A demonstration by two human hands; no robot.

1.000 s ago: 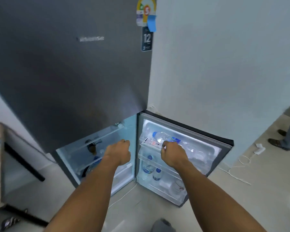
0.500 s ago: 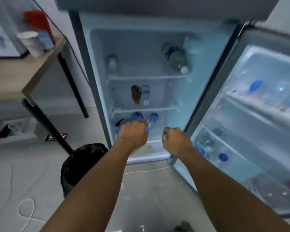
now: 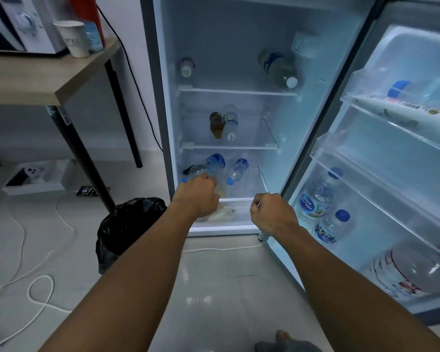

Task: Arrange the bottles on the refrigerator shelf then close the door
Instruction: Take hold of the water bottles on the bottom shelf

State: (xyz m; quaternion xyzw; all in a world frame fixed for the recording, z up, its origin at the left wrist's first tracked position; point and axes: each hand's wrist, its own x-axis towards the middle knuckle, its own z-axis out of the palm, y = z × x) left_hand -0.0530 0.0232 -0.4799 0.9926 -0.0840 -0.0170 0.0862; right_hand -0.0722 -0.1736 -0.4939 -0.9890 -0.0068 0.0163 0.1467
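Hands have dropped from the door rack to the bottom shelf [image 3: 239, 199] of the fridge within the last second: the left hand [image 3: 197, 196] now has its grip curled around a clear bottle [image 3: 201, 171] lying on its side at the shelf's left end, just beside a second lying bottle [image 3: 236, 170], while the right hand [image 3: 273, 214] hangs as a loose fist at the shelf's front edge, holding nothing that I can see. Arranging looks barely begun (bottles on the shelves above also lie flat), and the door [image 3: 404, 153] stands wide open, its racks stocked.
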